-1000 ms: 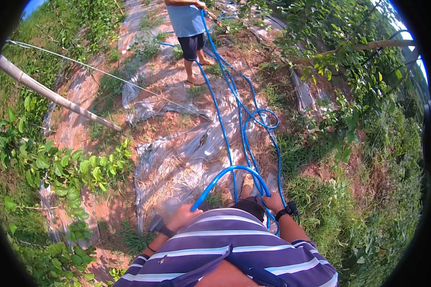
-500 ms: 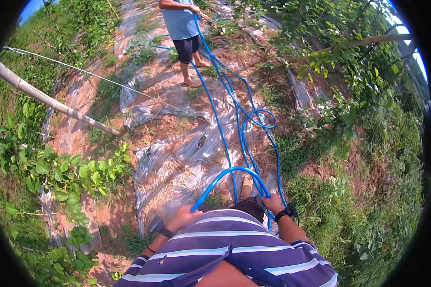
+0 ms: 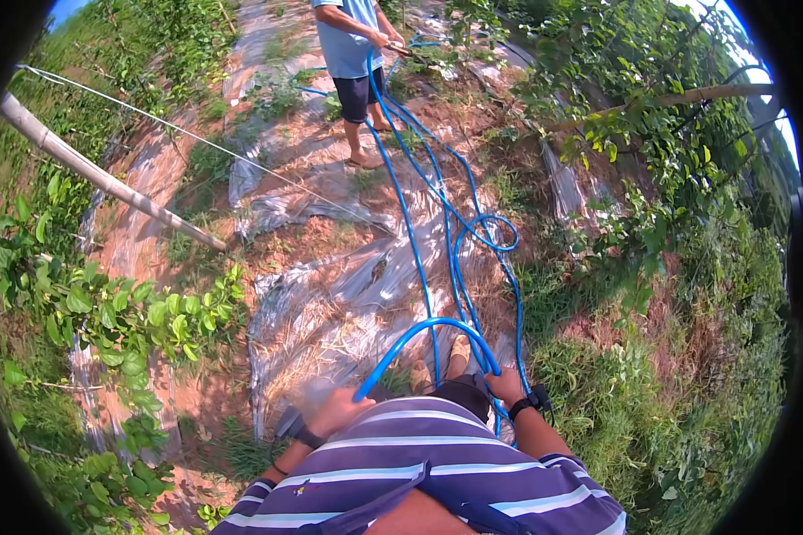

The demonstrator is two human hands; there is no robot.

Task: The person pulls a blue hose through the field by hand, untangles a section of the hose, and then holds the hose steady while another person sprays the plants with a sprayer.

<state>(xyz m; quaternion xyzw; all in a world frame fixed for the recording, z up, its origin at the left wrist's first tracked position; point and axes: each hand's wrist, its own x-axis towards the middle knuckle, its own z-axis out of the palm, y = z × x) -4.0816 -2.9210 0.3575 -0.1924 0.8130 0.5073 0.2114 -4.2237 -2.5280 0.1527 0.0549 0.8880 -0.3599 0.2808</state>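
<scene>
A blue hose (image 3: 424, 325) arches up between my two hands in front of my waist. My left hand (image 3: 339, 410) is closed round its left end of the arch, its fingers partly hidden by my own striped shirt. On the other side my right hand (image 3: 506, 384) grips the hose where the arch comes down. More lengths of the same hose run ahead over the ground, with a loop lying right of the middle. Farther off, a person in a light blue shirt (image 3: 348, 45) stands with both hands on something at the hose's far part.
Grey plastic sheeting (image 3: 366, 299) covers much of the soil, torn in places. A pole (image 3: 116, 185) slants in from the left, with a white cord (image 3: 178, 125) above it. Leafy plants (image 3: 143, 308) border the left; branches and grass (image 3: 607, 374) crowd the right.
The far person's hands have come closer together in front of the body. My hands keep their hold on the hose, and the view has shifted slightly.
</scene>
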